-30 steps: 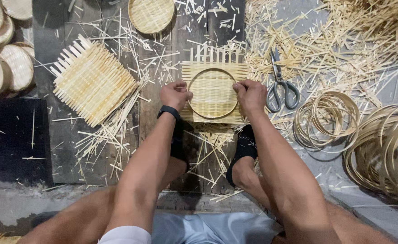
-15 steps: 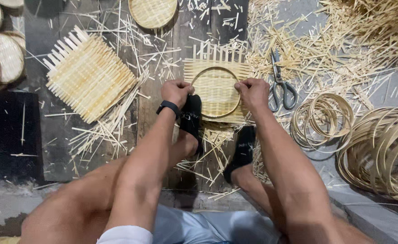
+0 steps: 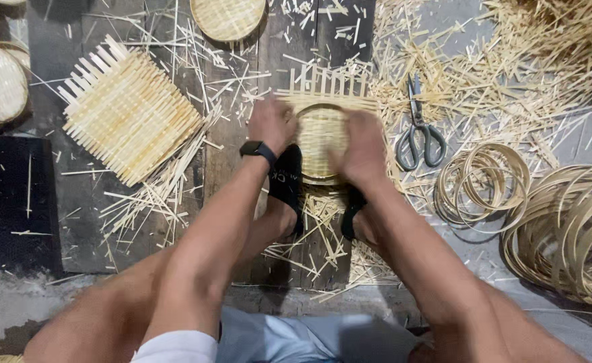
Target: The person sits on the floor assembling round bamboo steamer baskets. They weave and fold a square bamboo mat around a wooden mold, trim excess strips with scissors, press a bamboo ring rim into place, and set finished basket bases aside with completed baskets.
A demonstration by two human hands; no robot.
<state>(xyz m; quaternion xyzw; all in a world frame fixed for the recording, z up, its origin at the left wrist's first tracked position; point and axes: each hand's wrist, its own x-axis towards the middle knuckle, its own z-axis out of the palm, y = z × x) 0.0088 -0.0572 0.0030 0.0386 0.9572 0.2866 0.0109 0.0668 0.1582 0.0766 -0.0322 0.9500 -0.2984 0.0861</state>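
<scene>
We see the left hand (image 3: 272,124) and the right hand (image 3: 363,144) pressed down on either side of a square woven bamboo mat (image 3: 323,117) that lies on the dark wooden floor (image 3: 242,154), a round hoop (image 3: 317,176) sitting on the weave between them. The hands are blurred, so we cannot tell whether the fingers are curled around the hoop's rim or merely resting on it. A black watch (image 3: 258,148) circles the left wrist. Two feet in black socks (image 3: 288,180) are planted at the near edge of the mat, touching it. To the left lies a second woven mat (image 3: 128,111), well apart, with loose bamboo slivers (image 3: 155,195) scattered beside it. A finished round tray (image 3: 227,17) lies at the top, and more stacked trays (image 3: 0,81) at the far left. Scissors (image 3: 417,131) lie just right of the mat, near a pile of thin hoops (image 3: 484,181) and a larger heap of hoops (image 3: 571,228) further right.
</scene>
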